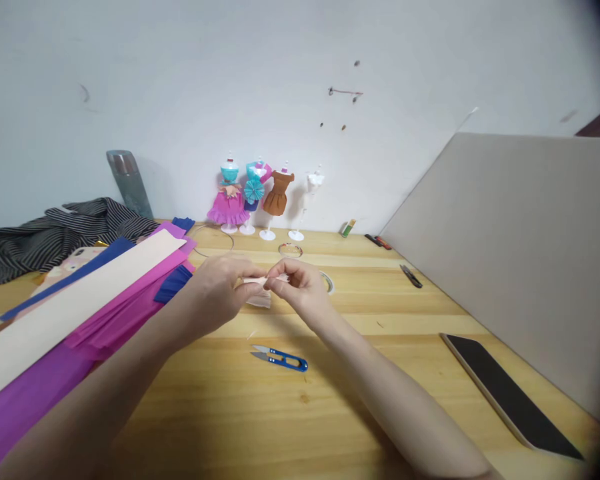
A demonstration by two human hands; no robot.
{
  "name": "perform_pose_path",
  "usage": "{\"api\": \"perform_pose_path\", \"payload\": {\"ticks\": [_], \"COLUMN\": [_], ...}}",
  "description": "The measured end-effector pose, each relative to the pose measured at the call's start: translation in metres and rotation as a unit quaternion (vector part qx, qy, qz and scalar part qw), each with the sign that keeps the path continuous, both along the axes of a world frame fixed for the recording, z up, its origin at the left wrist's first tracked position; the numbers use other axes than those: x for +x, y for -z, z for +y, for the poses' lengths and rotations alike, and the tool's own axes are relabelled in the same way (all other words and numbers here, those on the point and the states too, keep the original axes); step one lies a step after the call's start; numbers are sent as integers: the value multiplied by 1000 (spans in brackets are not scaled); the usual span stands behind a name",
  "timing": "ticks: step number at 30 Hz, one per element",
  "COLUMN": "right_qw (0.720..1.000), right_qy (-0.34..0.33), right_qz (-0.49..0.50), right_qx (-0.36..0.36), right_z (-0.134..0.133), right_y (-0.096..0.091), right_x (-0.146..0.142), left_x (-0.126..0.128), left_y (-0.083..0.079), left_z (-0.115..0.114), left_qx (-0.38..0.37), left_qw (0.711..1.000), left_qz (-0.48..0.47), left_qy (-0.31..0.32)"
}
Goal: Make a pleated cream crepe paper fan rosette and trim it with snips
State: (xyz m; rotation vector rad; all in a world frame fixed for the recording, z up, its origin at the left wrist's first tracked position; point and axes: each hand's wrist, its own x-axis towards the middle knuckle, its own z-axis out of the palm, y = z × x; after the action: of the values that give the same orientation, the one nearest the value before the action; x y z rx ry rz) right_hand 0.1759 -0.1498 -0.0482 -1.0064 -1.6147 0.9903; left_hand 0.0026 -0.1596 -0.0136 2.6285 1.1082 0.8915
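Observation:
Between my two hands is a small strip of pale pink crepe paper [260,300], gathered along its upper edge. My left hand [223,288] pinches its left end between thumb and fingers. With thumb and fingertips together, my right hand [297,288] grips the other end, close to the left fingertips. Part of the strip hangs below them, and the fingers hide some of it. Blue thread snips [280,358] lie on the wooden table [305,413] just below the hands. A roll of tape [327,283] shows partly behind my right hand.
Several mini dress forms, one in a brown paper dress [279,193], stand along the wall. Coloured crepe paper sheets [105,307] and striped cloth [90,230] lie left, near a bottle [130,183]. A tablet [510,393] and dark snips [411,276] lie right, beside a grey panel [520,247].

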Motion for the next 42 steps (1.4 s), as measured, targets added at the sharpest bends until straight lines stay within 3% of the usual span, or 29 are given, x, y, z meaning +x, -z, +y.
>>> {"api": "perform_pose_path", "payload": {"ticks": [12, 16, 21, 24, 28, 31, 34, 39, 42], "right_qw": [999, 994, 968, 936, 836, 778, 753, 744, 761], "right_qy": [-30, -50, -61, -33, -1, -5, 13, 54, 75], "right_qz": [8, -44, -121, -173, -318, -389, -432, -475, -448], "right_qx": [-13, 87, 211, 304, 447, 493, 496, 467, 463], "right_z": [-2, -3, -6, -5, -1, -2, -5, -7, -6], "right_y": [2, -1, -6, -1, 4, 2, 3, 11, 12], "right_x": [-3, 2, 6, 7, 10, 9, 4, -4, -4], "left_x": [7, 6, 4, 4, 3, -1, -6, -13, -15], "left_y": [9, 7, 6, 7, 8, 11, 13, 13, 12], "left_z": [3, 1, 1, 2, 9, 17, 25, 32, 33], "left_qx": [-20, -5, -7, -17, -122, -276, -392, -487, -492], "left_qw": [995, 994, 994, 993, 986, 949, 896, 820, 807], "left_qz": [-14, -3, 5, 0, -36, -97, -182, -297, -322], "left_qy": [-96, -106, -113, -114, -109, -116, -102, -47, -47]}}
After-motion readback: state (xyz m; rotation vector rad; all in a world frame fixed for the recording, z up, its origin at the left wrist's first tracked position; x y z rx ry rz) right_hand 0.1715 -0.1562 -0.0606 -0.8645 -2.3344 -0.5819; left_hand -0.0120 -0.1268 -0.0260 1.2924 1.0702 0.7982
